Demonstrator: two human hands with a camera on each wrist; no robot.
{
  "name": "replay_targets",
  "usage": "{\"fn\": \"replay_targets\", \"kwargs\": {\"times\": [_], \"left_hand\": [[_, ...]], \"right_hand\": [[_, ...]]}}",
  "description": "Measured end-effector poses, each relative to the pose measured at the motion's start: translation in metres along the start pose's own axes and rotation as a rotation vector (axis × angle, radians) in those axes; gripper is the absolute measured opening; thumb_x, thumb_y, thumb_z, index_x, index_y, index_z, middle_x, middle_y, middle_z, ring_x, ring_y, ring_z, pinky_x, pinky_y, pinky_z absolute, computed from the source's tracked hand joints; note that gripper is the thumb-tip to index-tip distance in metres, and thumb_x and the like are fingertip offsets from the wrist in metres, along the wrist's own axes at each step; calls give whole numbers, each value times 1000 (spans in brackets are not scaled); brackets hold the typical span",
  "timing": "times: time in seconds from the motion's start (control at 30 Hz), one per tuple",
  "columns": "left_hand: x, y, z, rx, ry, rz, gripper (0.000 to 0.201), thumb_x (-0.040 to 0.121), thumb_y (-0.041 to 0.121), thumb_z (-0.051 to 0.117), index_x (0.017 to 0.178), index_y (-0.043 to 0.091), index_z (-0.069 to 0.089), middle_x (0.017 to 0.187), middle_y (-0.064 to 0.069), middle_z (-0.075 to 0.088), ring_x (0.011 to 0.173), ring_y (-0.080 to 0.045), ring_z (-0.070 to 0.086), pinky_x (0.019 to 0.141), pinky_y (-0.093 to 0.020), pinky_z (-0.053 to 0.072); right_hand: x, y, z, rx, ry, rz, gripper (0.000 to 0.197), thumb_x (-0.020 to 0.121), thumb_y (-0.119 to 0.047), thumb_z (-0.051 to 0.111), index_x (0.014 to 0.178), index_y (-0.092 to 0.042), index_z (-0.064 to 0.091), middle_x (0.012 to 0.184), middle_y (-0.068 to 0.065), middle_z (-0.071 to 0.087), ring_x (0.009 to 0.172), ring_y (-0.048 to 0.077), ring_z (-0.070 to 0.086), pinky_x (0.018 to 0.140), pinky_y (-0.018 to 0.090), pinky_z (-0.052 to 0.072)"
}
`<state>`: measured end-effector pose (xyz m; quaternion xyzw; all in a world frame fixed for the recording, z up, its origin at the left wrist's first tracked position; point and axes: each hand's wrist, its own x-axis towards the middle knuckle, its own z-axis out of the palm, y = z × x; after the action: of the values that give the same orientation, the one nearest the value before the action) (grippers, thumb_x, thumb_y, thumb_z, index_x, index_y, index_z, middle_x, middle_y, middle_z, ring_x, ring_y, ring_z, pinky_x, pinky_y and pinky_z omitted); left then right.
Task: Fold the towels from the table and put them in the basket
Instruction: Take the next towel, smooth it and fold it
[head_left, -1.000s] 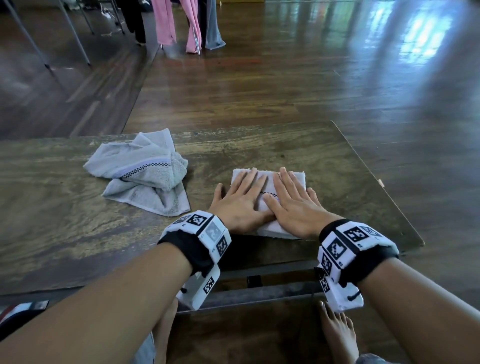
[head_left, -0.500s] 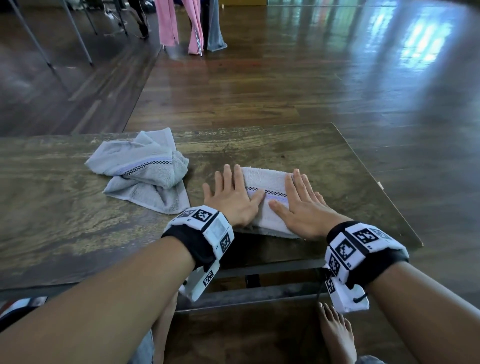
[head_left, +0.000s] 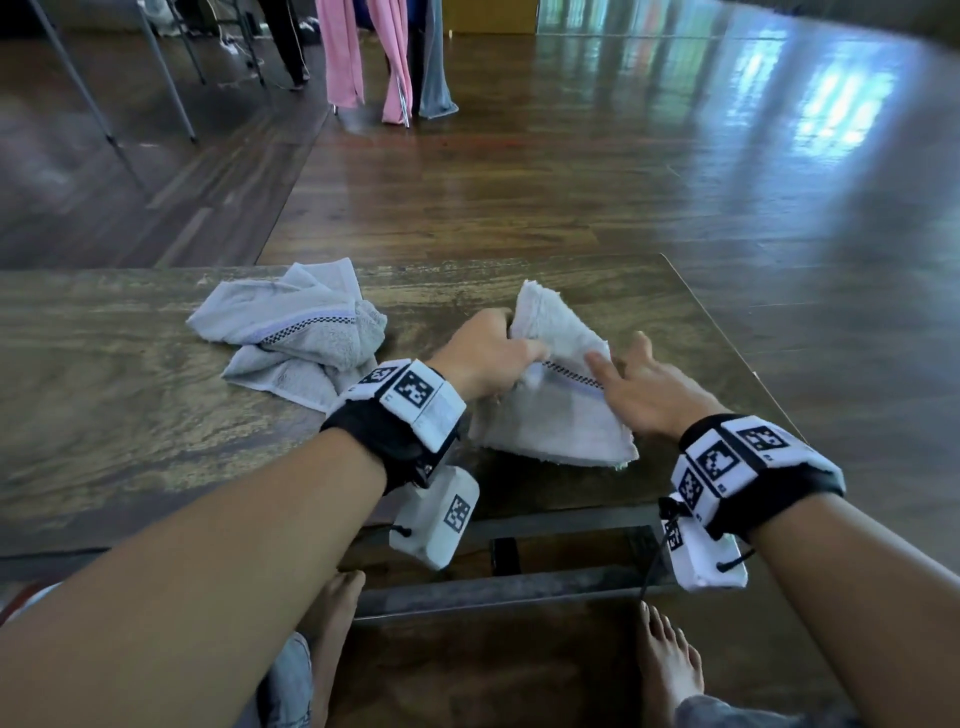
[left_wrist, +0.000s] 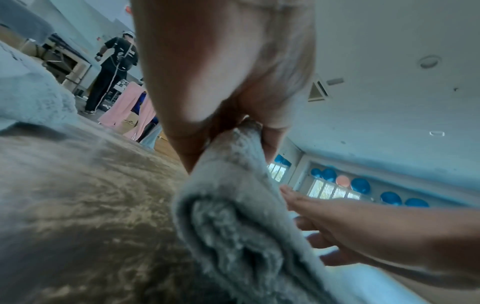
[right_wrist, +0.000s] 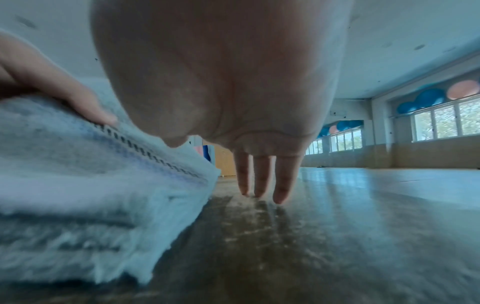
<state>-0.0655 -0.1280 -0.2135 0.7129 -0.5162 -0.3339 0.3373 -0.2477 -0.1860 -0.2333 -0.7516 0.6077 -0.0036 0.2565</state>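
A folded white towel with a checked stripe lies near the table's front edge, its far end raised off the wood. My left hand grips that raised end, fingers curled round the cloth. My right hand is to the towel's right with straight fingers, the forefinger touching the stripe. In the right wrist view its other fingertips point down at the table beside the towel. A second, crumpled grey towel lies to the left. No basket is in view.
The wooden table ends at a right edge close to my right hand. Bare feet and a metal crossbar are below the front edge. Pink cloths hang on a rack far back; a person stands there.
Both hands were pressing flat on the folded towel. Now the left hand has taken hold of the towel's end and lifted it, and the right hand has slid off to the right.
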Motion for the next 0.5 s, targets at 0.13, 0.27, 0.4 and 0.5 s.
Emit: {"fn": "replay_targets", "kwargs": {"times": [0.13, 0.27, 0.4, 0.5], "left_hand": [[-14, 10, -15, -259, -5, 56, 22, 85, 20, 65, 103, 7, 69, 100, -14, 73, 91, -32, 70, 85, -44, 54], [-29, 8, -38, -457, -13, 50, 18, 87, 15, 64, 103, 10, 68, 95, -11, 75, 86, -29, 73, 82, -43, 57], [-49, 0, -63, -576, 39, 51, 14, 91, 18, 65, 104, 15, 68, 95, -5, 76, 86, -23, 74, 77, -35, 59], [-67, -6, -84, -618, 115, 41, 20, 95, 26, 63, 108, 13, 68, 101, -6, 76, 91, -22, 74, 82, -36, 60]], "right_hand": [[-13, -12, -8, 58, 125, 81, 97, 88, -83, 7, 154, -13, 22, 150, 21, 46, 134, 39, 49, 102, 54, 39], [-18, -32, -9, 280, 113, 76, 114, 77, -92, 5, 151, -10, 34, 144, 18, 52, 126, 36, 54, 104, 53, 42], [-20, -66, -8, 545, 72, 23, 113, 59, -104, 14, 112, -20, 68, 106, 8, 68, 94, 27, 67, 94, 49, 52], [-23, -94, -1, 699, -91, -28, 117, 51, -106, 34, 121, -20, 68, 116, 9, 70, 101, 30, 69, 99, 50, 51]]}}
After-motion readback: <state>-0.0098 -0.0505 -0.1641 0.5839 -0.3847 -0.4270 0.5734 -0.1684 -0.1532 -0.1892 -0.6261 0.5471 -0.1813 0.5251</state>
